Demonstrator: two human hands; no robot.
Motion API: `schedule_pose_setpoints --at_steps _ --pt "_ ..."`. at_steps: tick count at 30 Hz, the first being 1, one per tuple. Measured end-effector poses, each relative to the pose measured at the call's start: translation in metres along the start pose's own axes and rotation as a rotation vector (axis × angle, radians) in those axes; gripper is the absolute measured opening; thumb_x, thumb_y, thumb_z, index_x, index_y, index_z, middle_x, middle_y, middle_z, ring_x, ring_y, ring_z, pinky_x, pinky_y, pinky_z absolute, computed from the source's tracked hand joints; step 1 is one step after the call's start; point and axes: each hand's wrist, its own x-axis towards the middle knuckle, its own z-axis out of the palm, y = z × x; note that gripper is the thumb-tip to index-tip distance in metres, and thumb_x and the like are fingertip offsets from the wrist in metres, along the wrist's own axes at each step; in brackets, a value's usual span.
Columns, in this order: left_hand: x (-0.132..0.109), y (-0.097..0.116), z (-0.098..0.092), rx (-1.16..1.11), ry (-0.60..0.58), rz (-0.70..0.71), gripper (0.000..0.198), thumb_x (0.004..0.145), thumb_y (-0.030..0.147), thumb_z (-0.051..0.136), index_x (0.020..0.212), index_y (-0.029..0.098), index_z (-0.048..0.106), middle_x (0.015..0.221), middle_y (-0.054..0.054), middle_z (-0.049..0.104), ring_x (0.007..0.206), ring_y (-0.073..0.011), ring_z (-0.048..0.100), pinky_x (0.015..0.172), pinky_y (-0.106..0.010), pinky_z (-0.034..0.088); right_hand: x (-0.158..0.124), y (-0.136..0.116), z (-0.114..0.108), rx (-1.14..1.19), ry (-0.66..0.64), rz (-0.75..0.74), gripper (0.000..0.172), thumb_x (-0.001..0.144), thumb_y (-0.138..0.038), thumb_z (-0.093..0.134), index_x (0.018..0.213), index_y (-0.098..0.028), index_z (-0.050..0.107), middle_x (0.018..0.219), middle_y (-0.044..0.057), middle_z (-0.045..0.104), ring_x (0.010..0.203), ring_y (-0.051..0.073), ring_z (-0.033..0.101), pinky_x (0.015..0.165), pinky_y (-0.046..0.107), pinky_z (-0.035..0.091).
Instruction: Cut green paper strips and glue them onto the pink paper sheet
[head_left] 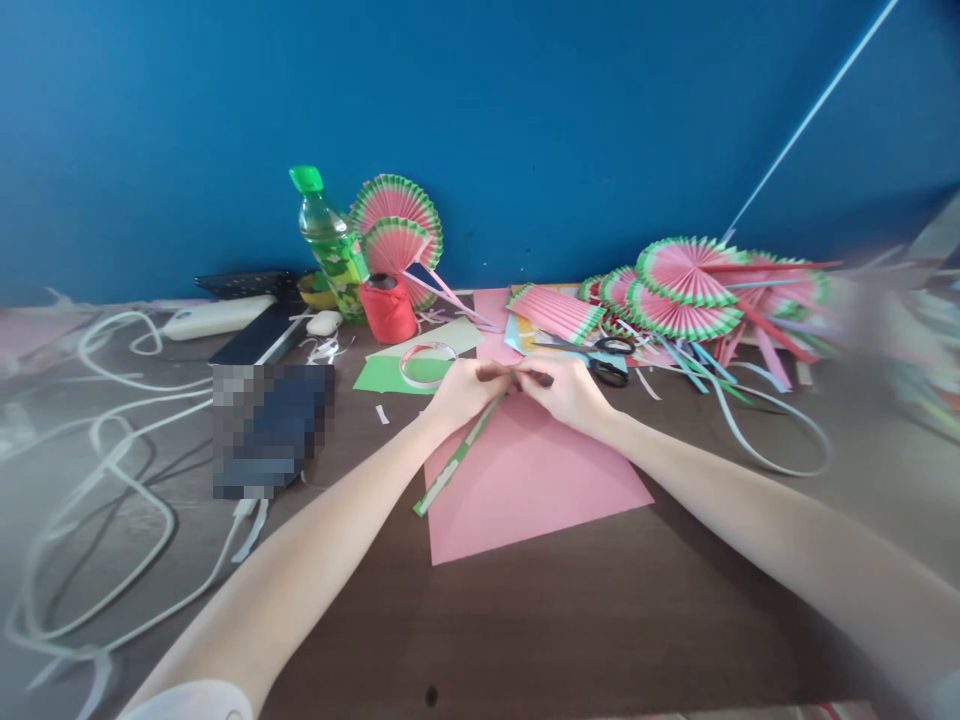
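Head view: left hand [459, 392] and right hand [571, 392] both pinch one folded strip [456, 462].

folded strip [455, 462] green-and-white patterned, over pink paper sheet [525, 470]. fans [686, 285] pink with green-white edges. bottle [328, 240] green cap, green label. thread spool [388, 308] red. scissors [611, 360] black handles. wall [525, 120] blue. table [600, 620] dark brown. cables [112, 460] white.

One camera, worn on the person's head, looked forward and down, close over the brown surface [570, 610], faced the blue wall [525, 120], both arms reaching out from below
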Motion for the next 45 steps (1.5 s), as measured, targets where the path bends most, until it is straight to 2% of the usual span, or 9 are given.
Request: schedule_pose_setpoints --at_steps 9,17,21,25,30,33,36,38,45 --pt "-0.001 0.007 -0.002 0.036 0.033 -0.051 0.019 0.071 0.025 0.051 0.075 0.016 0.067 0.074 -0.002 0.07 0.073 -0.0147 0.062 0.072 -0.024 0.046 0.002 0.004 0.0 0.102 0.112 0.178 0.019 0.078 -0.02 0.047 0.08 -0.017 0.066 0.078 0.005 0.066 0.069 0.015 0.059 0.064 0.027 0.046" --pt "-0.001 0.002 -0.002 -0.104 0.11 -0.107 0.016 0.072 0.024 0.05 0.077 0.015 0.063 0.071 -0.002 0.066 0.058 -0.0102 0.058 0.056 -0.021 0.045 0.013 0.033 -0.024 -0.021 0.43 0.452 0.019 0.074 -0.025 0.046 0.068 -0.017 0.062 0.071 0.006 0.064 0.068 0.018 0.057 0.065 0.03 0.043" --pt "0.0 -0.002 -0.002 -0.231 0.116 -0.124 0.018 0.075 0.026 0.049 0.083 0.016 0.061 0.066 -0.001 0.063 0.053 -0.0097 0.057 0.047 -0.02 0.042 0.012 0.051 -0.028 -0.151 0.452 0.462 0.019 0.074 -0.024 0.046 0.068 -0.017 0.062 0.074 0.006 0.063 0.062 0.017 0.054 0.065 0.031 0.042" --pt "0.003 -0.005 -0.002 -0.35 0.119 -0.161 0.016 0.077 0.029 0.051 0.081 0.014 0.058 0.064 -0.001 0.063 0.051 -0.0101 0.059 0.051 -0.022 0.047 0.01 0.06 -0.027 -0.123 0.495 0.399 0.024 0.072 -0.015 0.039 0.078 -0.018 0.062 0.081 0.007 0.063 0.069 0.018 0.056 0.069 0.033 0.043" --pt "0.004 -0.005 -0.001 -0.428 0.152 -0.176 0.019 0.077 0.03 0.055 0.089 0.015 0.052 0.066 -0.003 0.066 0.054 -0.0126 0.062 0.053 -0.024 0.049 0.013 0.048 -0.029 -0.036 0.537 0.418 0.02 0.076 -0.018 0.037 0.075 -0.02 0.057 0.078 0.005 0.063 0.074 0.019 0.057 0.069 0.032 0.043" --pt "0.003 -0.003 -0.001 -0.425 0.134 -0.155 0.021 0.078 0.031 0.055 0.091 0.016 0.05 0.067 -0.003 0.067 0.057 -0.0127 0.062 0.056 -0.024 0.049 0.015 0.025 -0.024 0.057 0.396 0.398 0.017 0.08 -0.03 0.044 0.074 -0.02 0.057 0.076 0.004 0.062 0.071 0.018 0.056 0.064 0.029 0.042" --pt "0.002 -0.001 -0.001 -0.419 0.148 -0.127 0.023 0.078 0.036 0.055 0.09 0.016 0.05 0.067 -0.002 0.067 0.061 -0.0128 0.063 0.059 -0.024 0.049 0.015 0.002 -0.011 0.064 0.084 0.319 0.032 0.082 -0.041 0.046 0.06 -0.019 0.054 0.063 0.002 0.058 0.063 0.016 0.053 0.058 0.027 0.038" --pt "0.003 -0.001 0.0 -0.412 0.164 -0.119 0.024 0.077 0.036 0.056 0.09 0.017 0.05 0.067 -0.001 0.066 0.064 -0.0133 0.063 0.061 -0.024 0.049 0.013 -0.007 -0.002 0.041 -0.022 0.288 0.037 0.08 -0.045 0.049 0.054 -0.018 0.05 0.057 0.001 0.052 0.058 0.014 0.047 0.054 0.026 0.035" --pt "0.002 0.0 0.001 -0.309 0.23 -0.133 0.024 0.076 0.036 0.056 0.089 0.017 0.054 0.068 -0.001 0.065 0.059 -0.0114 0.059 0.052 -0.02 0.044 0.008 -0.01 0.008 0.234 -0.092 0.428 0.041 0.076 -0.05 0.052 0.052 -0.017 0.051 0.051 -0.003 0.044 0.052 0.01 0.041 0.051 0.025 0.032"
